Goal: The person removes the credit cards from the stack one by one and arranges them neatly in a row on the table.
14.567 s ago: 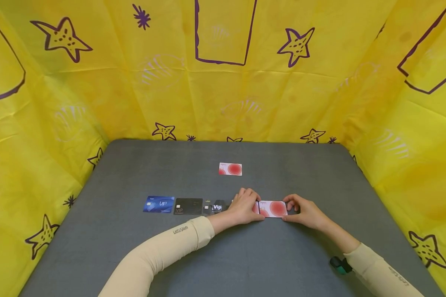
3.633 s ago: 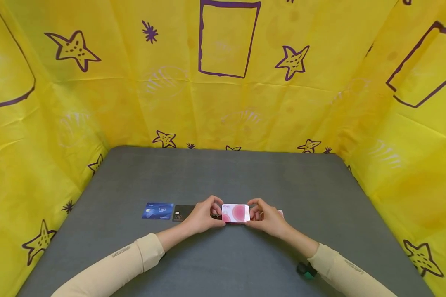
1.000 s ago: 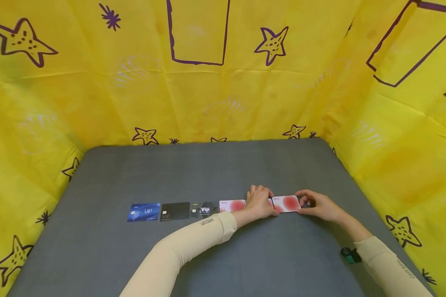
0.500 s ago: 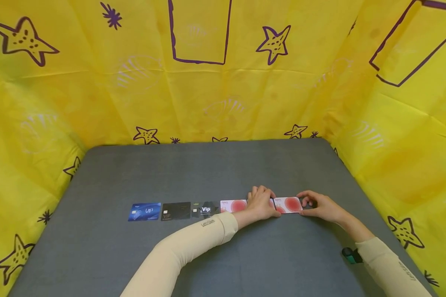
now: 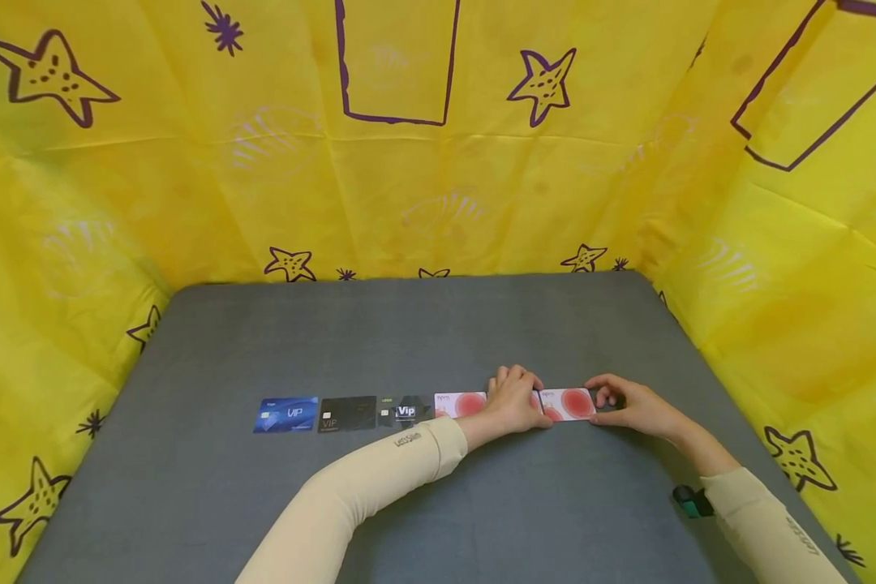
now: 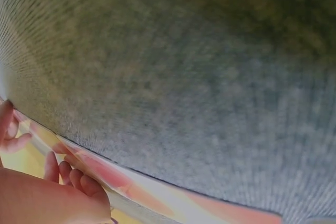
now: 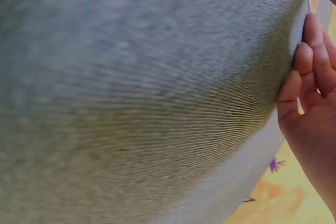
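Six-card row, side by side on the grey table (image 5: 380, 341): a blue VIP card (image 5: 285, 414), a black VIP card (image 5: 347, 414), a dark grey Vip card (image 5: 401, 412), then several white cards with red circles. The left white card (image 5: 458, 403) shows beside my left hand (image 5: 509, 403), which spans the middle white card and hides most of it. Its thumb and fingertips sit at the long edges, by the seam with the right white card (image 5: 568, 404). My right hand (image 5: 631, 410) holds that right card's outer end between thumb and forefinger.
Yellow cloth walls (image 5: 438, 186) with starfish drawings enclose the table at the back and both sides. A dark strap with a green part (image 5: 692, 501) is at the right wrist. Both forearms, in cream sleeves (image 5: 380, 470), reach over the table's front.
The lone white card farther back, seen 14.6 s ago, is gone from there; white cards held raised 3.6 s ago now lie in the row. Over the last second the hands barely move.
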The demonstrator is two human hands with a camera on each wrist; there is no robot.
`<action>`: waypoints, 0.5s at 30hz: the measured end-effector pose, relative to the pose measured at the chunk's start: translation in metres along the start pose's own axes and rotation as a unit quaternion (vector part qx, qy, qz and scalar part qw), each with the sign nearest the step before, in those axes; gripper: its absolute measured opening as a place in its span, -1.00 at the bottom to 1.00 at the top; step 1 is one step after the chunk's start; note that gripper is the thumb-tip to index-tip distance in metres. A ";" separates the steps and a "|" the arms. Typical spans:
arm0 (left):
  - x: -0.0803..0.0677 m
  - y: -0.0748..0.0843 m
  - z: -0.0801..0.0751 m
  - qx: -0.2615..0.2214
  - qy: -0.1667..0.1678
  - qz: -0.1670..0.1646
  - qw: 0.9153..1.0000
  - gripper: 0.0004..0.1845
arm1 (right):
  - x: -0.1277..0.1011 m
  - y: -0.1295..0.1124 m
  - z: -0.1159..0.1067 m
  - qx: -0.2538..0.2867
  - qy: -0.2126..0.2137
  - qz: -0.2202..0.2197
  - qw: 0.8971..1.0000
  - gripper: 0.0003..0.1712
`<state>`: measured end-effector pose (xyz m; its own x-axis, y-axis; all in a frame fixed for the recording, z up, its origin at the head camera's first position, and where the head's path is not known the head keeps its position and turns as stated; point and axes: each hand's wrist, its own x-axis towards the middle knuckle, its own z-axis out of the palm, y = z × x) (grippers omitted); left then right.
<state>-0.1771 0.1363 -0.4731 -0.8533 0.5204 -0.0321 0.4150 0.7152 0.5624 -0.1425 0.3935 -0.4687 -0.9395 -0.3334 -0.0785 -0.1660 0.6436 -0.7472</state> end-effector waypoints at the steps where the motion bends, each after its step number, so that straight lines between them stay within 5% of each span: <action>1: 0.000 -0.001 0.000 0.000 -0.001 0.001 1.000 -0.44 | 0.001 -0.001 0.000 -0.008 0.002 0.001 1.000 -0.46; 8: -0.001 -0.008 -0.002 -0.010 -0.030 0.024 0.999 -0.42 | 0.017 -0.014 0.016 -0.086 0.048 -0.059 0.993 -0.54; 15: -0.006 -0.016 -0.013 -0.045 -0.040 0.058 0.997 -0.40 | 0.039 -0.033 0.037 -0.105 0.085 -0.117 0.984 -0.59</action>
<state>-0.1827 0.1154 -0.4707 -0.7724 0.6346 -0.0259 0.4758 0.6051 0.6384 -0.1629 0.3338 -0.4713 -0.9019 -0.3804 0.2049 -0.4251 0.6969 -0.5776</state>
